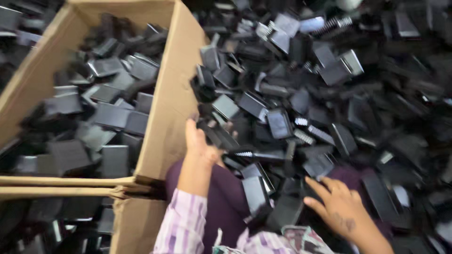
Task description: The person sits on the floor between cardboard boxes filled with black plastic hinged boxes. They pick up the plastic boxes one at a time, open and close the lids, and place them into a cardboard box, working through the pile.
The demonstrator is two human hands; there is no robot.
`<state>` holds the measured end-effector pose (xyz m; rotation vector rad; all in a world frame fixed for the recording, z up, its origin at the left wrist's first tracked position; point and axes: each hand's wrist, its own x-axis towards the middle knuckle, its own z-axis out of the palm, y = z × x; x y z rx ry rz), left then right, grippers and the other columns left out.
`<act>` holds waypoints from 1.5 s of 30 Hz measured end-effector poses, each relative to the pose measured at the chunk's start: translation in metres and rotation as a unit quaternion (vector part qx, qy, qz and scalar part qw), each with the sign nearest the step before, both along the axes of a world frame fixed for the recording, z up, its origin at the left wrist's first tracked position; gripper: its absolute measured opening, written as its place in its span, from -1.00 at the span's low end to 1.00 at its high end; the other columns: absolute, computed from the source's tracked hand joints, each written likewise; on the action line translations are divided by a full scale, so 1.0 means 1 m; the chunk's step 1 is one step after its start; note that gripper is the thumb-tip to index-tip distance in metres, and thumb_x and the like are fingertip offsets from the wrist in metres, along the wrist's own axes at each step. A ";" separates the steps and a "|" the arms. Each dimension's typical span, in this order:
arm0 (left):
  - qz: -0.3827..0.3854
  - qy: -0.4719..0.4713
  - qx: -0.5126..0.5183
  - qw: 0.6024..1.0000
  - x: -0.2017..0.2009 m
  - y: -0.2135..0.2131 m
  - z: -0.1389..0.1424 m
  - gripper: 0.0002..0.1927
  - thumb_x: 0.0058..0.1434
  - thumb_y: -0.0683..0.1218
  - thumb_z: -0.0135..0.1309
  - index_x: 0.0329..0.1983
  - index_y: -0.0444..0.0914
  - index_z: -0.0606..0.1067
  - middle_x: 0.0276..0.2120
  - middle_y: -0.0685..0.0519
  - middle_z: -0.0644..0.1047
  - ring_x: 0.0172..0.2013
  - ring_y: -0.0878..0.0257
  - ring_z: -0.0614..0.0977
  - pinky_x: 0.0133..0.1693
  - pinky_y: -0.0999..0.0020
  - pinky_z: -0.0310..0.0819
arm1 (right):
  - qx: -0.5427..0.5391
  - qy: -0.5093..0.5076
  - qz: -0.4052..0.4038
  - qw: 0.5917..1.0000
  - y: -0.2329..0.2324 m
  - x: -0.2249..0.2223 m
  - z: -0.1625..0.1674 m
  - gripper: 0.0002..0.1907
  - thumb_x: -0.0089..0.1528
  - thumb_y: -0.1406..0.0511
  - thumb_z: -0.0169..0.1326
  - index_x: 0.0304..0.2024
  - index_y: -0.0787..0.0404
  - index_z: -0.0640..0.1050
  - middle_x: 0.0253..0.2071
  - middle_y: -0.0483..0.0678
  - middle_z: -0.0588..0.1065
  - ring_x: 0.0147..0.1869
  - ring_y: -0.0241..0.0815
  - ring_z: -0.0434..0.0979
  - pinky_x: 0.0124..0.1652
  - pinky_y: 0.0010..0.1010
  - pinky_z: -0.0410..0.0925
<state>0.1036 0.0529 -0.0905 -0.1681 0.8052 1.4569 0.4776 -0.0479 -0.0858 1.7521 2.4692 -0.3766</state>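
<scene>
Left grip around black piece (pile-side)

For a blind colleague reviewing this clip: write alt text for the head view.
A left hand grips a black plastic piece beside a cardboard box full of similar pieces, while the right hand rests open on a large loose pile of them.

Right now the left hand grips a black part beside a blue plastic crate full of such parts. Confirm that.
Not quite. The head view shows the left hand gripping a black part, but beside a brown cardboard box full of such parts, not a blue plastic crate.
</scene>
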 end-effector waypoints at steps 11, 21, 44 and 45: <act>-0.044 0.157 0.160 0.973 0.144 -0.114 -0.038 0.02 -0.17 -0.54 -0.03 0.41 -0.19 0.04 0.25 -0.15 0.39 0.21 0.06 0.52 0.08 0.14 0.49 | 0.038 0.267 -0.361 0.893 0.006 -0.038 0.047 -0.07 -0.17 -0.01 0.52 0.15 0.20 0.46 -0.16 0.12 0.61 -0.21 0.05 0.67 -0.15 -0.25 0.49; -0.117 0.053 0.239 0.963 0.133 -0.122 -0.008 -0.11 -0.02 -0.35 0.21 0.44 -0.28 0.22 0.22 -0.13 0.40 0.19 -0.01 0.47 0.19 0.11 0.40 | -0.158 0.563 -0.213 0.782 -0.024 -0.069 0.012 -0.47 0.32 0.23 0.05 0.35 0.13 0.41 -0.28 -0.01 0.58 -0.41 -0.25 0.51 -0.36 -0.40 0.36; -0.110 -0.003 -0.048 0.993 0.111 -0.110 -0.062 -0.60 0.31 0.09 0.00 0.05 -0.27 0.48 -0.19 -0.07 0.58 -0.21 0.04 0.60 -0.14 0.11 0.54 | -0.190 0.725 -0.158 0.643 0.053 -0.073 0.000 -0.48 0.14 0.35 0.21 0.18 0.19 0.55 0.24 0.13 0.50 0.28 0.02 0.49 0.25 -0.21 0.34; -0.097 -0.017 -0.047 0.994 0.114 -0.109 -0.061 -0.60 0.30 0.10 -0.02 0.06 -0.22 0.48 -0.20 -0.02 0.57 -0.20 0.07 0.59 -0.15 0.13 0.54 | -0.173 0.678 -0.138 0.701 0.043 -0.077 0.003 -0.47 0.13 0.34 0.22 0.19 0.17 0.54 0.24 0.11 0.50 0.30 0.02 0.49 0.25 -0.23 0.33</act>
